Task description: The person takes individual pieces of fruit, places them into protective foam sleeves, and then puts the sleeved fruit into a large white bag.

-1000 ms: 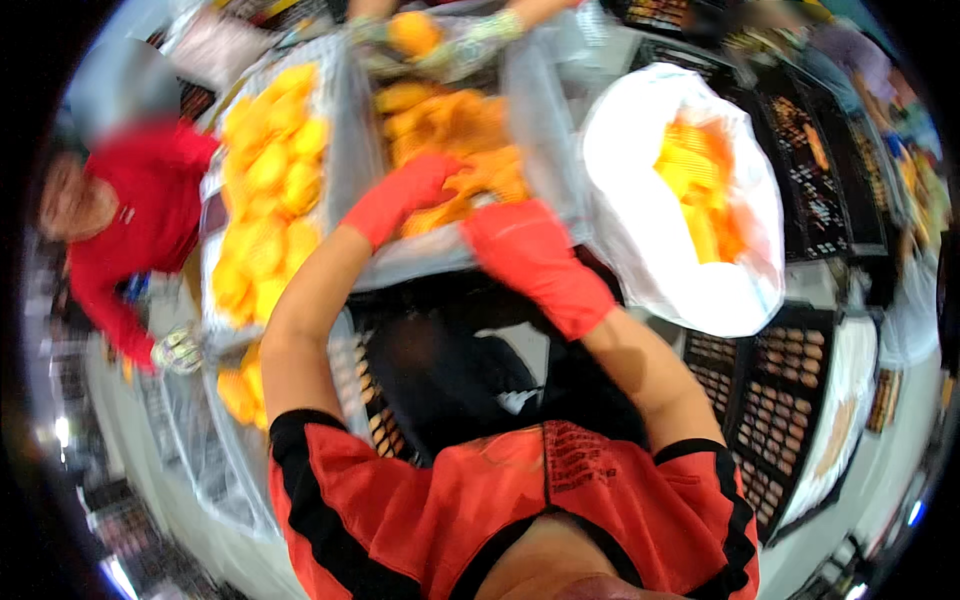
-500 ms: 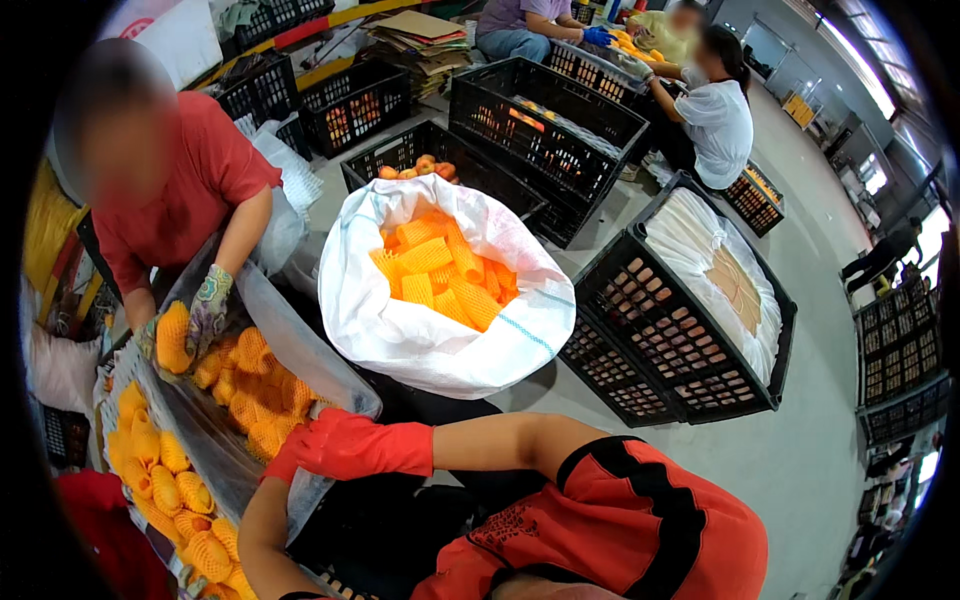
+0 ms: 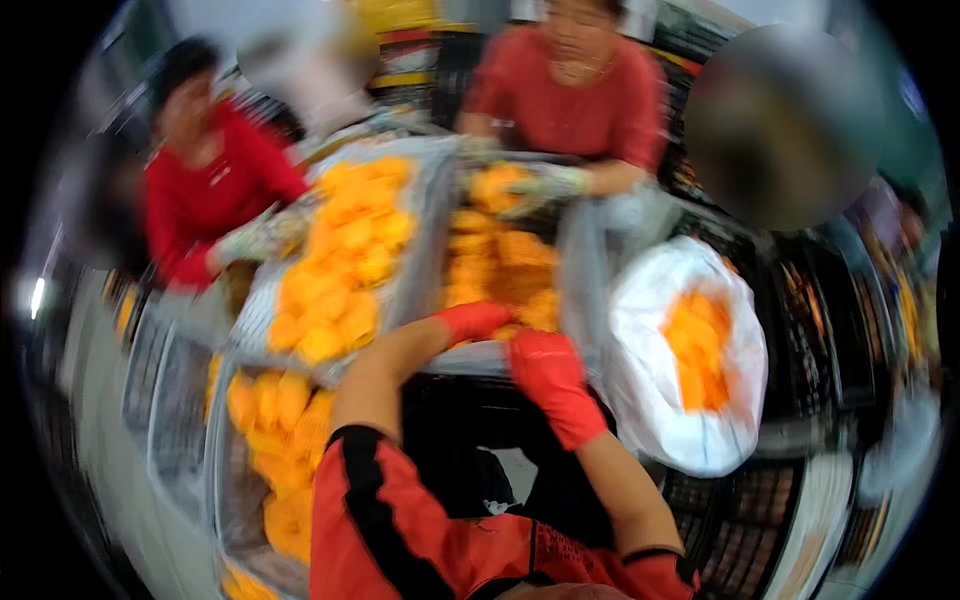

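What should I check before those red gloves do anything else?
1. Left hand gloved: ok, in red.
2. Right hand gloved: ok, in red.
3. Facing co-worker's patterned glove apart from both hands: ok, at the far end of the lined crate.
4. White sack open on top: ok, orange pieces show inside.
5. Something gripped in either hand: cannot tell, too blurred.
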`<state>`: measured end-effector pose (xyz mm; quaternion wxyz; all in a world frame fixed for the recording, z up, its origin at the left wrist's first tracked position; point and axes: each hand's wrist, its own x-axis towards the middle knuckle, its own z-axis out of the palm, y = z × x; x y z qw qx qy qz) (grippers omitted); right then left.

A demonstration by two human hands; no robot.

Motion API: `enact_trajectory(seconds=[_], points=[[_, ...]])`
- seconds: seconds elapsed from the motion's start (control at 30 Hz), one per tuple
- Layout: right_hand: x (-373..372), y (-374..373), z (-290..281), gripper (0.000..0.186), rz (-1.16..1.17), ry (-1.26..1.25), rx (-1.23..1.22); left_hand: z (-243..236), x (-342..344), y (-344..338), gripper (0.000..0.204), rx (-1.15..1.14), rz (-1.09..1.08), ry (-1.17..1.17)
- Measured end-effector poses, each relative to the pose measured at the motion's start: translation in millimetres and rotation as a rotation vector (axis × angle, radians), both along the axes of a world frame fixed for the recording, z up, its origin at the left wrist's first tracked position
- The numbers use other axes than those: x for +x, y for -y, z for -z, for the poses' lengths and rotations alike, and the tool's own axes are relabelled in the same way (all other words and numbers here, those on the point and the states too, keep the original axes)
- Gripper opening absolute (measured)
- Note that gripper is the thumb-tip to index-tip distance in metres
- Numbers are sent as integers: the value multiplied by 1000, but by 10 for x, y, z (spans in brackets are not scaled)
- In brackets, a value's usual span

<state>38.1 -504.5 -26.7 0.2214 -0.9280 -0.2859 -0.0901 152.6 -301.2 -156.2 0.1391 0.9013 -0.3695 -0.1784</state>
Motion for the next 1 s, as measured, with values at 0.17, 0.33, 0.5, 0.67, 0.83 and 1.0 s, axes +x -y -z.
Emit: enact_trajectory(seconds=[0.17,0.33,0.5,0.67,0.83,1.0], points=[[-129,132,79,32,94,195,87,-1133,-427,71,80,-812,-615,-242],[-154,-18,110,52,-15,-84,562,-1518,-1469,-47,75,-1469,-718,-135],[-829,-399,281,60,-288,-340,1160,-999,-2084,156,68,-1425,-939,102],[-1234,-431,442,59,-160,-523,1335,-905,-2496,450,64,-1383,-1110,273],[-1233,-125,153,59,-201,-608,1592,-1020,-2676,776,71,-1144,-716,583],[-1283,-141,19,81,-111,-490,1353,-1352,-2875,709,64,-1167,-808,522]])
